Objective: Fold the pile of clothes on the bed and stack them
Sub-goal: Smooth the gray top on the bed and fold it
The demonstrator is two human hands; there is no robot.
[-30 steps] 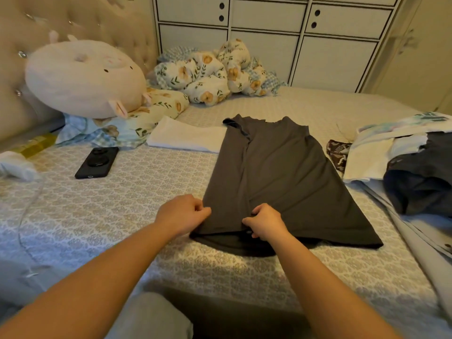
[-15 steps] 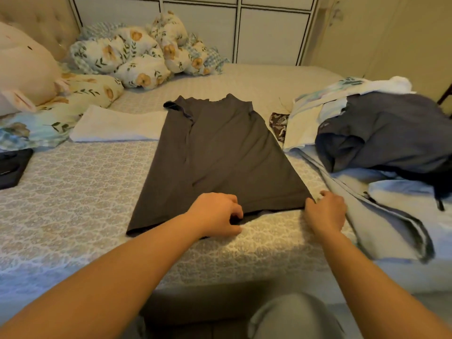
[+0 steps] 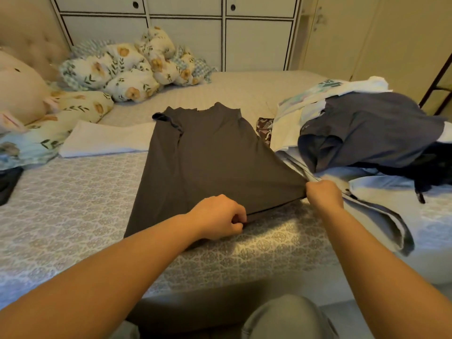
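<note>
At the near edge of the bed, both hands grip the hem of the dark grey shirt.

The shirt lies flat on the bed with its long axis running away from the person, collar at the far end and hem nearest; one side looks already folded in, so it narrows toward the collar. The left hand is curled round the hem near its middle, and the right hand pinches the hem's right corner, pulled taut beside the pile of unfolded clothes. Both hands sit at the near end, so the next fold probably carries the hem straight away toward the collar. A folded white garment lies just left of the shirt, touching its edge.
</note>
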